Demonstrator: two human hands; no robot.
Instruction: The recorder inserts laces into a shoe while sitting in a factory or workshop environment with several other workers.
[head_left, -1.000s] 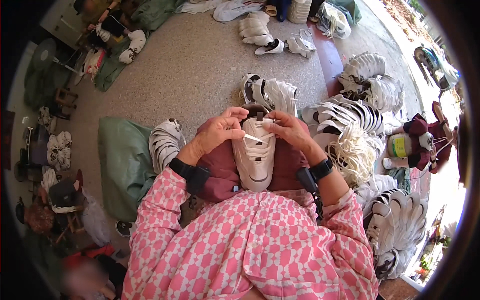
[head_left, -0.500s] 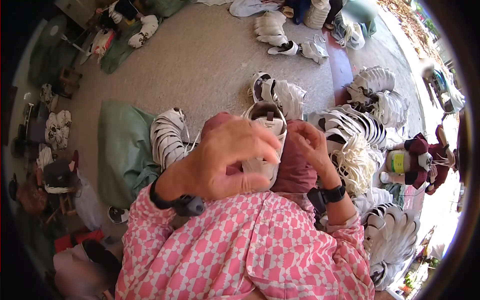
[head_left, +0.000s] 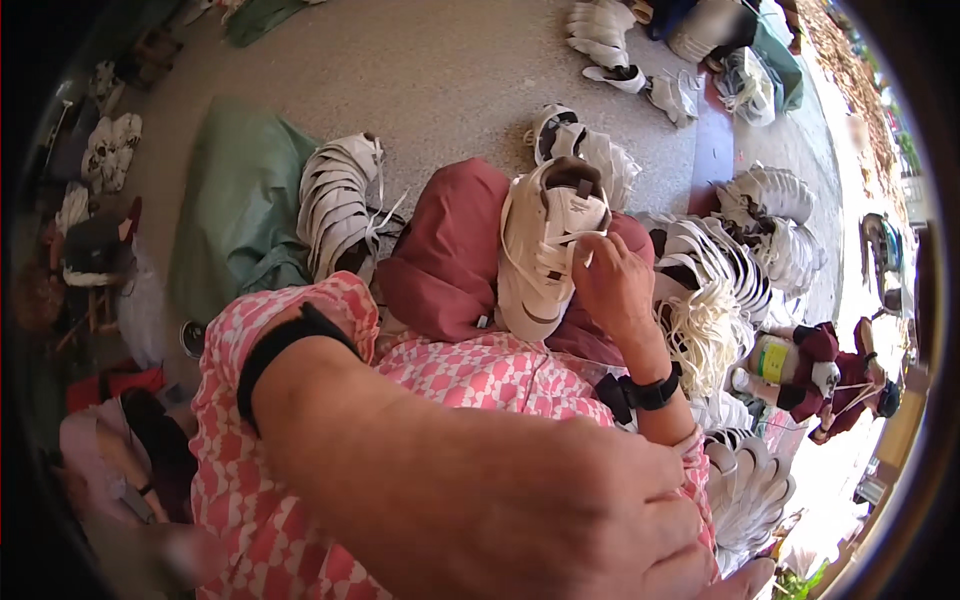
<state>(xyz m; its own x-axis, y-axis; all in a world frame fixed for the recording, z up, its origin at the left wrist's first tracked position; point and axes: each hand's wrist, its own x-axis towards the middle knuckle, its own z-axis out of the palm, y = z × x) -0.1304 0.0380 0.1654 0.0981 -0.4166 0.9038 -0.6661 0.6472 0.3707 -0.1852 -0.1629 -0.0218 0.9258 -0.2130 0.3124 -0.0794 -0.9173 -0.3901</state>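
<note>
A cream lace-up sneaker (head_left: 530,290) rests on my lap between my knees, its opening away from me and its toe toward me. My right hand (head_left: 615,290) is at the sneaker's right side, thumb and fingers pinched together on its white shoelace (head_left: 560,240). Large and close in the lower middle is my left hand (head_left: 600,510), apart from the sneaker, with the forearm crossing in front of my pink patterned shirt. Its back faces up and is blurred; the fingertips are hidden, so anything held there is out of sight.
Stacked pale shoe pieces (head_left: 340,205) stand left of my knee, beside a green cloth-covered heap (head_left: 235,200). On the right lie a bundle of loose white laces (head_left: 695,330) and more stacked shoe pieces (head_left: 765,220). Another person (head_left: 840,370) sits farther right.
My left hand has swung from beside the sneaker down and right, closer to me. My right hand has moved onto the sneaker's lace. The whole view has shifted and tilted.
</note>
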